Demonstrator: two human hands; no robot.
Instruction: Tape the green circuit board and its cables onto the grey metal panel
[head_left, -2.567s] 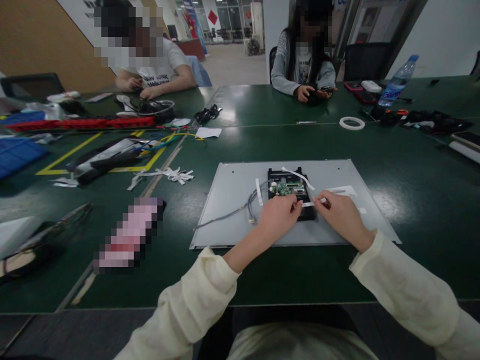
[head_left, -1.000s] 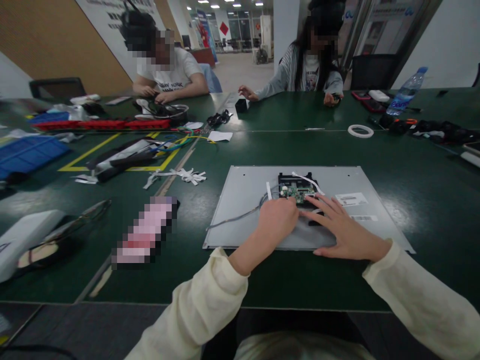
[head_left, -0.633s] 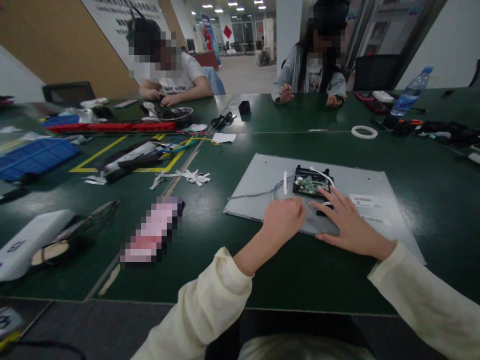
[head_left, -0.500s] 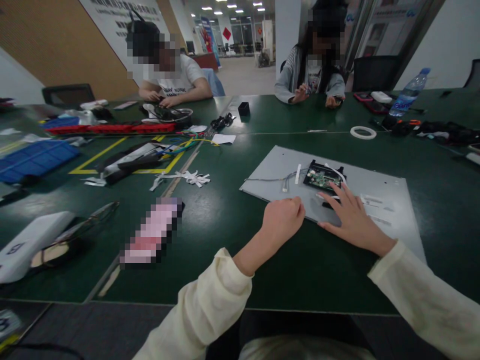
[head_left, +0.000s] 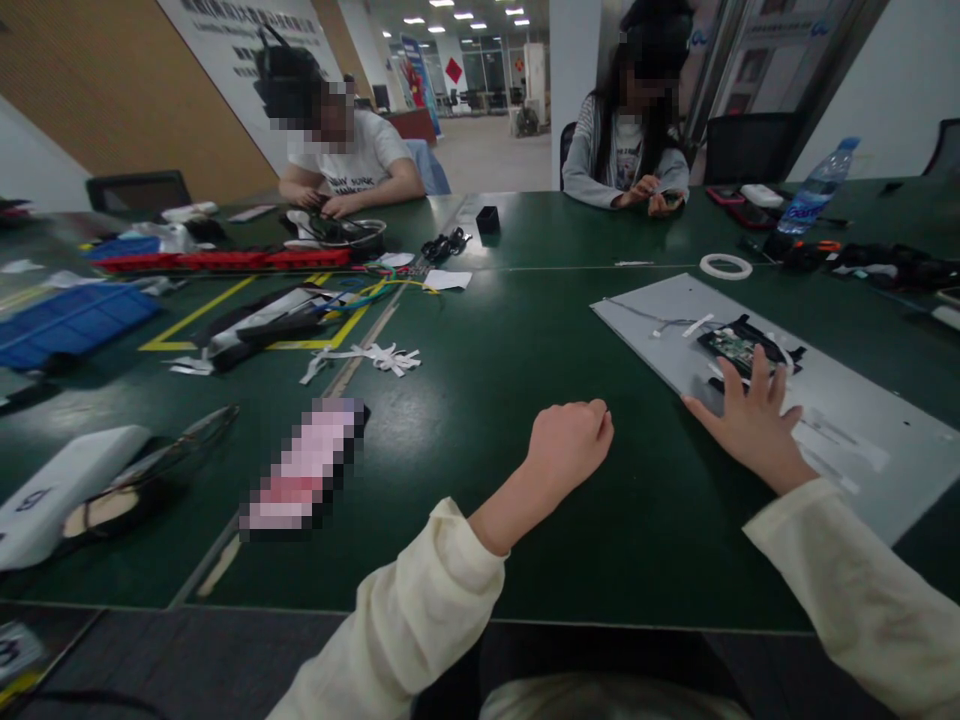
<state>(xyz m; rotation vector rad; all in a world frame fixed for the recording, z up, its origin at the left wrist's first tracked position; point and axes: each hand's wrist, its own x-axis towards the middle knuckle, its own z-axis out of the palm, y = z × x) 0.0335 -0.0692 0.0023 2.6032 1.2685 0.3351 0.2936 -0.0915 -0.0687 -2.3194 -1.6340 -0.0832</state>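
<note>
Now the right hand (head_left: 750,425) lies on the grey panel (head_left: 877,400), grip wide; the left hand (head_left: 568,440) curls its grip narrow.

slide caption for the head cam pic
Right hand flat on grey panel by its circuit board; left hand closed, over green table.

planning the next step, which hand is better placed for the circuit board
Right, likely: the right hand lies spread on the grey panel beside the circuit board. The left hand is fisted on the green table, off the panel.
</note>
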